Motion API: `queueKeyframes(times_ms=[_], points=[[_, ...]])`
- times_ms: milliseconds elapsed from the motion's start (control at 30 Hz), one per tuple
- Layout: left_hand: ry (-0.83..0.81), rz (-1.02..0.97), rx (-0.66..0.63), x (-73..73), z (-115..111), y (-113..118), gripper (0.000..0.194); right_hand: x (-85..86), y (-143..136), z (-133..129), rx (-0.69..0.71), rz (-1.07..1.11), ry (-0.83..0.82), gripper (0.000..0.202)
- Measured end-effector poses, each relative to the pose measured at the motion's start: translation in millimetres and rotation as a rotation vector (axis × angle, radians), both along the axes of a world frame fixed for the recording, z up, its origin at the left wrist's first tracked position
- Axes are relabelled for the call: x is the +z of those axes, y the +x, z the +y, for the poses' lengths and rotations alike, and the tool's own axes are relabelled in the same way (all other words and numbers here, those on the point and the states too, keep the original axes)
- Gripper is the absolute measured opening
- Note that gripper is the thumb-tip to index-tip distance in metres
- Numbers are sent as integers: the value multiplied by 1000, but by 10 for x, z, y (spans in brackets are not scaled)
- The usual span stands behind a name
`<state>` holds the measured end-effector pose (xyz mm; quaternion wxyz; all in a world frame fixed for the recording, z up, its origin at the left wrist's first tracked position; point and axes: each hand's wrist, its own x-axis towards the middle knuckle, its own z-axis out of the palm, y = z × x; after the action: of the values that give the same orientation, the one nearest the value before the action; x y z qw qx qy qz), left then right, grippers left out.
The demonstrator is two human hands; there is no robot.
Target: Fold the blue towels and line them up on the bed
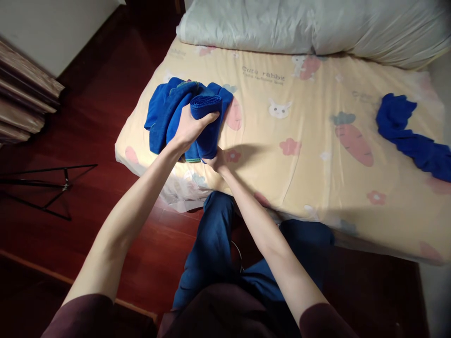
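Note:
A rolled blue towel (207, 134) is held upright between my two hands near the bed's left front corner. My left hand (193, 124) wraps round its upper part, thumb across the near side, with the spiral end facing up. Low down, my right hand (214, 162) grips the bottom of the roll; some of its fingers are hidden. Behind and left of the roll, a bunch of blue cloths (164, 110) with green edging lies on the bed. Far to the right, another blue cloth (405, 136) lies crumpled in a long twist.
The bed (268, 141) has a yellow sheet with rabbits and carrots. A pale rolled quilt (264, 28) lies along its far side. Black thin stand legs (52, 185) rest on the dark red floor at left, below a curtain (24, 94). My knees are against the bed's front edge.

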<state>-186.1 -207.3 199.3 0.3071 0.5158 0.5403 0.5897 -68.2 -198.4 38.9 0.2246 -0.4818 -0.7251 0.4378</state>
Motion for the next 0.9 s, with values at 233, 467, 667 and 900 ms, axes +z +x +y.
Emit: queueKeyframes(times_ms=[233,467,667,900], points=[[38,111,240,86,-131,-423,96,144,635,-207,-196,-8,85,100],[245,391,296,-74,-1008,105,52,13,2961,-920,-578,-91,-8,93],[72,906,-795,-811,-1111,1430,28,44,3975,-1603,-775,-92,79,40],[2,1008,-869,-1397,-589,2696,34,157,4136,-1755,-723,-46,50,29]])
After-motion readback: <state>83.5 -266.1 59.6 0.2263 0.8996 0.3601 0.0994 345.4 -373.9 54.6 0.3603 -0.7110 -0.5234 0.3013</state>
